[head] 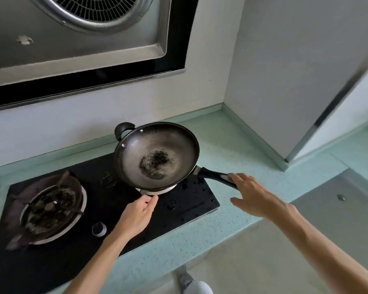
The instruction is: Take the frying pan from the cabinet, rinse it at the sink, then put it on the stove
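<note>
Head view: the frying pan [156,154] sits on the right burner of the black stove [191,200], set into the pale green desk [238,145]. My right grip [250,193] is spread open, fingertips touching the long black handle [216,176], holding nothing. My left grip [139,211] hovers open by the pan's base. The pan looks rigid, heavy, possibly wet; the long handle seems the safest hold.
</note>
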